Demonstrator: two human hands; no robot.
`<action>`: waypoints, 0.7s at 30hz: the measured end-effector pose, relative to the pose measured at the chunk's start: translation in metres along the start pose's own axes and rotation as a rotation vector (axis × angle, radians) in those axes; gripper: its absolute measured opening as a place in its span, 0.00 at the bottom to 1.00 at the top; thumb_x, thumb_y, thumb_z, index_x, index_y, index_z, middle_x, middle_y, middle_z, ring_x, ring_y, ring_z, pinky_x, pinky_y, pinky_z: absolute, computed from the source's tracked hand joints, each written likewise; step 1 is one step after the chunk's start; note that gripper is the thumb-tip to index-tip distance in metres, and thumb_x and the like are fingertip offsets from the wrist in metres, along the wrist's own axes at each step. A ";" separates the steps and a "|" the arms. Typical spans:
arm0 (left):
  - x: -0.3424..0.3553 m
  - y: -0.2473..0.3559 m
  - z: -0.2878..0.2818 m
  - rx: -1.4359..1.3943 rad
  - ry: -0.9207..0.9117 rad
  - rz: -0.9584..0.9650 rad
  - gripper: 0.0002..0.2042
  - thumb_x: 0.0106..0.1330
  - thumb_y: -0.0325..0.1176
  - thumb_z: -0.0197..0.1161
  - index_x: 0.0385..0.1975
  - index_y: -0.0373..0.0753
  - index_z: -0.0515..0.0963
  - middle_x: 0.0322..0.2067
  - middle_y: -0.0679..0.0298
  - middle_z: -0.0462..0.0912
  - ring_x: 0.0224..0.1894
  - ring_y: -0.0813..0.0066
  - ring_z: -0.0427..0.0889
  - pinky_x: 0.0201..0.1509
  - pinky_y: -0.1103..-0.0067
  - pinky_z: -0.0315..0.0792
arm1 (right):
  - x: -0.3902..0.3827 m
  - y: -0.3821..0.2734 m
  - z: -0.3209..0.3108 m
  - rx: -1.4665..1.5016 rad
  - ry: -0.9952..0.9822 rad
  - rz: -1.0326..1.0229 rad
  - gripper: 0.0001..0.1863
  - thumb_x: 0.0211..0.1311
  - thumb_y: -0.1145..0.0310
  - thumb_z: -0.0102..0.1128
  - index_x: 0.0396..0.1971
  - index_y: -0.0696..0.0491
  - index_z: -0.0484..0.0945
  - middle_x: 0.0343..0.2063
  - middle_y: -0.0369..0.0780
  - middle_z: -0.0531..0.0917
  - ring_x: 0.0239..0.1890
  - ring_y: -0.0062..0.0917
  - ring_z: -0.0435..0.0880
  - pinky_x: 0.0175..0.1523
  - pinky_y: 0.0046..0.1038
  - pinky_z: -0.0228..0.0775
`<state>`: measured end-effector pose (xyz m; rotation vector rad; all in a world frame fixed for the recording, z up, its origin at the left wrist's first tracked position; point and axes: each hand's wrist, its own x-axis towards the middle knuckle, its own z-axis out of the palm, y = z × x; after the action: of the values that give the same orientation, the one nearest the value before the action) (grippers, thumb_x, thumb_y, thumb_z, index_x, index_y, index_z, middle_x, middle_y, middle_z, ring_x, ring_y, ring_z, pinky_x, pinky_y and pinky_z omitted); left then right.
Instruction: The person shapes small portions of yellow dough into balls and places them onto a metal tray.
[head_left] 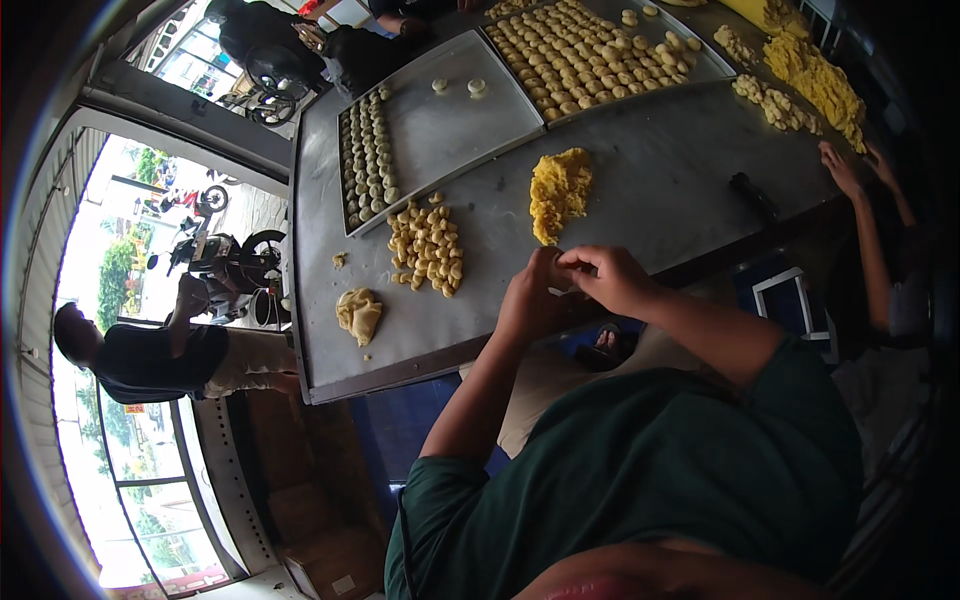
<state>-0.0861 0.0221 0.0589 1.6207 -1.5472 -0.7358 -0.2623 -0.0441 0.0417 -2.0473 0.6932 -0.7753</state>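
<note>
My left hand (530,292) and my right hand (612,280) meet fingertip to fingertip at the table's near edge. Both have their fingers curled and pressed together; whatever is pinched between them is hidden. Just beyond lies a mound of crumbly yellow filling (560,192), apart from the hands. To its left, many small dough pieces (428,250) sit in a loose heap, with a larger smooth lump of dough (358,315) nearer the table's left corner.
On the metal table (660,170), a tray (440,125) holds rows of small balls along its left side. Another tray (725,68) is packed with them. More yellow filling (810,80) lies far right, beside a co-worker's hands (845,170). A person (160,355) stands at left.
</note>
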 end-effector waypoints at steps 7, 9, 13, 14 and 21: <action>0.003 -0.001 -0.001 0.339 -0.344 0.010 0.27 0.49 0.37 0.81 0.48 0.37 0.79 0.42 0.49 0.87 0.46 0.45 0.87 0.47 0.60 0.80 | -0.006 0.004 0.001 -0.328 -0.050 -0.198 0.11 0.55 0.70 0.72 0.40 0.48 0.90 0.39 0.36 0.88 0.45 0.37 0.83 0.54 0.39 0.75; -0.002 -0.007 0.005 0.092 -0.050 0.079 0.24 0.51 0.34 0.79 0.47 0.36 0.78 0.40 0.49 0.87 0.45 0.46 0.88 0.46 0.61 0.80 | -0.001 0.004 -0.001 -0.310 -0.027 -0.177 0.10 0.56 0.70 0.72 0.39 0.48 0.90 0.38 0.36 0.88 0.45 0.37 0.83 0.54 0.38 0.75; 0.006 -0.015 0.012 0.154 -0.103 0.063 0.23 0.53 0.33 0.78 0.48 0.35 0.77 0.39 0.49 0.87 0.43 0.48 0.88 0.46 0.63 0.80 | -0.004 0.001 -0.001 -0.098 0.103 -0.097 0.14 0.60 0.70 0.71 0.46 0.50 0.88 0.35 0.38 0.86 0.43 0.36 0.83 0.53 0.38 0.74; 0.009 -0.022 0.018 -0.053 -0.070 -0.010 0.22 0.54 0.32 0.77 0.48 0.35 0.77 0.38 0.50 0.87 0.42 0.49 0.89 0.46 0.64 0.81 | -0.005 -0.003 0.001 0.010 0.205 -0.048 0.17 0.62 0.70 0.70 0.51 0.51 0.86 0.35 0.40 0.86 0.43 0.37 0.83 0.53 0.38 0.74; 0.011 0.016 0.011 0.239 -0.052 0.187 0.11 0.58 0.30 0.75 0.37 0.35 0.82 0.36 0.53 0.87 0.40 0.54 0.89 0.44 0.68 0.80 | 0.001 -0.001 -0.012 -0.023 0.169 0.202 0.42 0.55 0.61 0.80 0.70 0.46 0.70 0.48 0.46 0.75 0.51 0.37 0.77 0.59 0.37 0.72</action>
<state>-0.1030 0.0101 0.0673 1.6065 -1.8533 -0.5114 -0.2698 -0.0507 0.0482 -1.9109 0.9919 -0.8310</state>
